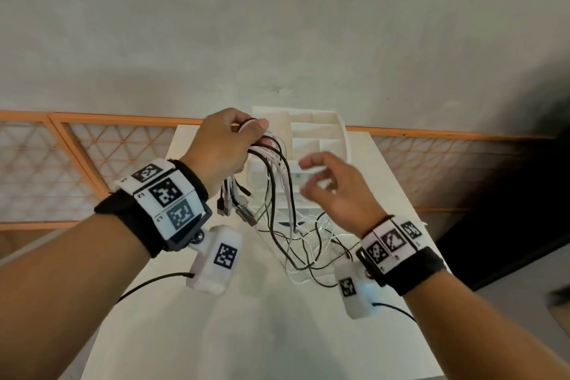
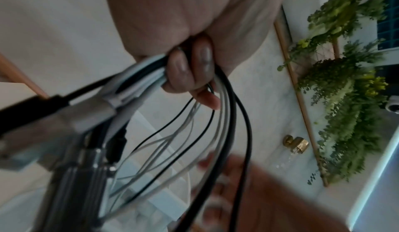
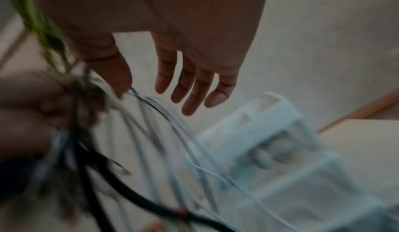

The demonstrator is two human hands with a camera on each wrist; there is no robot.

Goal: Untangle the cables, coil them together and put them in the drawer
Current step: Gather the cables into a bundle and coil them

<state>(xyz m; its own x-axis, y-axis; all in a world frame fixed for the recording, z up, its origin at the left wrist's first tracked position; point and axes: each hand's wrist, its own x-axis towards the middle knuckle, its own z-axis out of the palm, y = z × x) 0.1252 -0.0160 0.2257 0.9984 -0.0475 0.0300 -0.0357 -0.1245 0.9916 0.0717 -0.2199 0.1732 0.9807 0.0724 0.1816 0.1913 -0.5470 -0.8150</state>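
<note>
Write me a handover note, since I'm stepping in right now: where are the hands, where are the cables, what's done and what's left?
Left hand: grips the bunch of black and white cables near their plug ends, raised above the table.
Right hand: open, fingers relaxed, beside the hanging strands, holding nothing.
Cables: loops hang down from the left hand, their loose ends still crossed in a tangle on the table.
Organizer: white, stands behind the hands; its drawer isn't clearly visible.
Done: cables gathered in one hand.
Left: finish untangling, coil them together, put them in the drawer.
</note>
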